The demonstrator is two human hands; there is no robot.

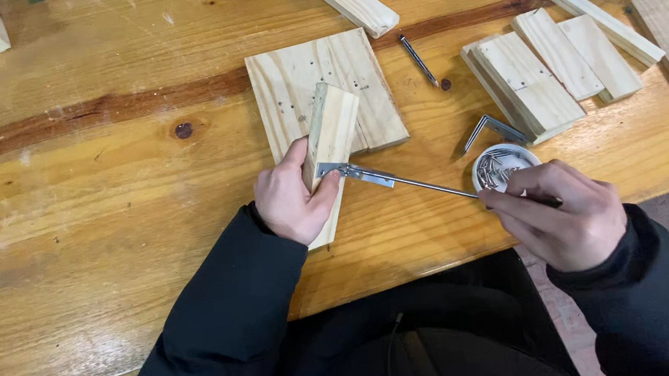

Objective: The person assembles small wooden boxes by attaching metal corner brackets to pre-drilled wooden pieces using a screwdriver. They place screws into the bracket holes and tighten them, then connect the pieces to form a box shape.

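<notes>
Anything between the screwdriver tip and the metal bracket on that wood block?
Nothing visible. The right hand holds the screwdriver, whose tip already meets the metal bracket. The left hand pins the bracket against the wood block.

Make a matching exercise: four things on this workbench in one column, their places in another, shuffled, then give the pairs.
1. metal bracket
2. round tin of screws
3. wood strip
4. screwdriver

A. in the right hand
B. pinned on the wood strip's edge
C. on the table, by the right hand
D. in the grip of the left hand

Pairs: 1-B, 2-C, 3-D, 4-A
</notes>
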